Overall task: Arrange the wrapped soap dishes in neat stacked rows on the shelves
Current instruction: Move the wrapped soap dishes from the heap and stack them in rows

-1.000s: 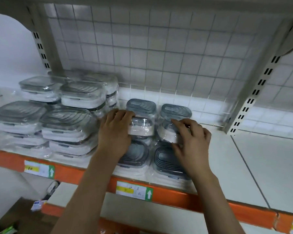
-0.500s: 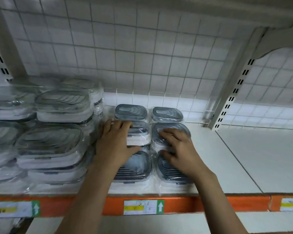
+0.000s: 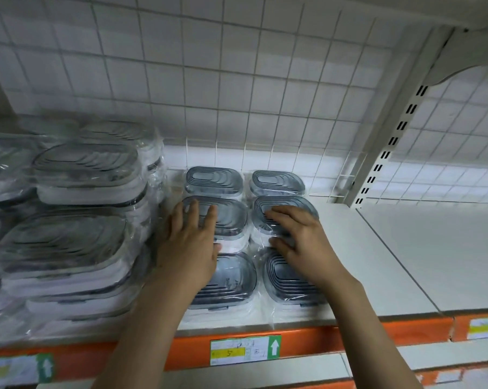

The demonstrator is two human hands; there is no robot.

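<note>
Grey-lidded soap dishes in clear wrap lie in two columns on the white shelf (image 3: pixel 405 262). My left hand (image 3: pixel 189 245) rests flat with straight fingers on the middle dish of the left column (image 3: pixel 226 220). My right hand (image 3: pixel 296 240) lies on the middle dish of the right column (image 3: pixel 268 203), fingers spread and slightly bent over its lid. Behind them sit two back dishes (image 3: pixel 213 179) (image 3: pixel 276 182). In front lie two front dishes (image 3: pixel 231 282) (image 3: pixel 285 279), partly under my wrists.
Tall stacks of larger wrapped dishes (image 3: pixel 68 214) fill the shelf's left side, close to my left hand. A wire grid back panel (image 3: pixel 237 94) and a slotted upright (image 3: pixel 383 153) stand behind. Price labels (image 3: pixel 245 349) sit on the orange shelf edge.
Both hands lowered the two middle dishes onto the stacks and flattened on top of them. The view has moved closer and to the right.
</note>
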